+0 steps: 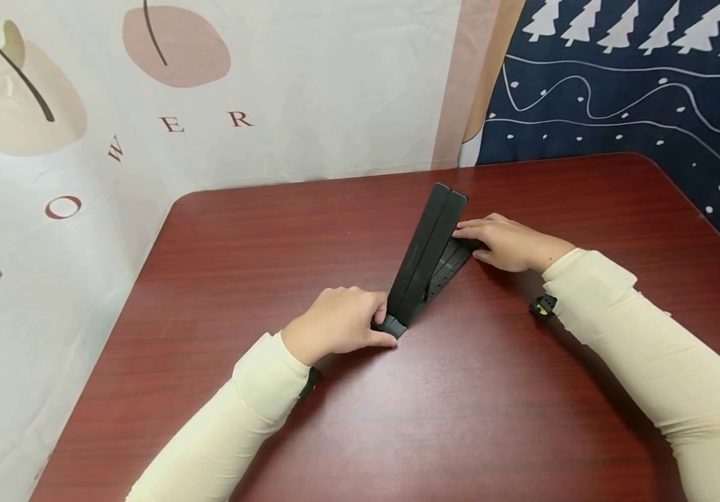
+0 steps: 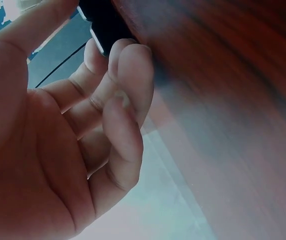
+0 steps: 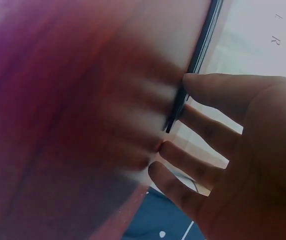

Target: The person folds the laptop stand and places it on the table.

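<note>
A black folding stand [image 1: 424, 254] is opened into a narrow V near the middle of the table. Its upper part, two long flat strips side by side, slants up above a lower part with notches along its edge [image 1: 450, 270]. At the hinge end, my left hand [image 1: 339, 322] holds the stand between thumb and curled fingers; in the left wrist view those fingers meet the black end [image 2: 105, 30]. My right hand [image 1: 513, 244] pinches the far end of the lower part. The right wrist view shows thumb and forefinger on that thin dark bar [image 3: 203, 47], other fingers extended.
The stand is on a reddish-brown wooden table [image 1: 259, 244] with rounded back corners. Behind it hangs a pale printed cloth [image 1: 334, 84], with a dark blue tree-patterned cloth [image 1: 617, 97] at the back right. Dark wrist devices [image 1: 544, 305] sit under both cream sleeves.
</note>
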`<state>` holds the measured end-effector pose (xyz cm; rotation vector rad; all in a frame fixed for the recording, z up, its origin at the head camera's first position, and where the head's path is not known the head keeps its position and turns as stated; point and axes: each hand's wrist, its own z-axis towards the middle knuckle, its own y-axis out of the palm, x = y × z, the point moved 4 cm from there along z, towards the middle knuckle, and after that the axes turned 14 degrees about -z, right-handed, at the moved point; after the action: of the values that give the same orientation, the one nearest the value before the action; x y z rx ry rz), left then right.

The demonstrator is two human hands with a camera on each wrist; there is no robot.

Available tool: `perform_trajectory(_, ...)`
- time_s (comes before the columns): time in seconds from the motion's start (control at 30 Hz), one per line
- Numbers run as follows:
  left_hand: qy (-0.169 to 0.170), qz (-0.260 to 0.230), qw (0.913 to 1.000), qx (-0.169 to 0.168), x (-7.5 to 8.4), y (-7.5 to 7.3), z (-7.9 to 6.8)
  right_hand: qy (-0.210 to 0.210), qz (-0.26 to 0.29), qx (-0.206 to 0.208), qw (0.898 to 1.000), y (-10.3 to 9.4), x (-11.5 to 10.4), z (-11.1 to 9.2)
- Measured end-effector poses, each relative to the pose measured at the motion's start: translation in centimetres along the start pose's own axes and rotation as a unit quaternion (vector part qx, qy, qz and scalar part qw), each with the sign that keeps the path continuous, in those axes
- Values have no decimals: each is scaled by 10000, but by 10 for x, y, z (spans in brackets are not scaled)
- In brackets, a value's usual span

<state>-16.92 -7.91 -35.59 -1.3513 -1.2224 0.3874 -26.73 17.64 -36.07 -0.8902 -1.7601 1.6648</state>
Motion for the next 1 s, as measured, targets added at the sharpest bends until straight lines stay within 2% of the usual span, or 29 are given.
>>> perform_trajectory(0.37, -77, 117, 9999, -51, -3, 0, 1, -1, -298, 296, 9991, -4, -2, -6)
perform_trajectory(1.0, -170, 111, 9998, 41, -13, -11, 0, 376, -352, 217, 9984, -4, -5, -23)
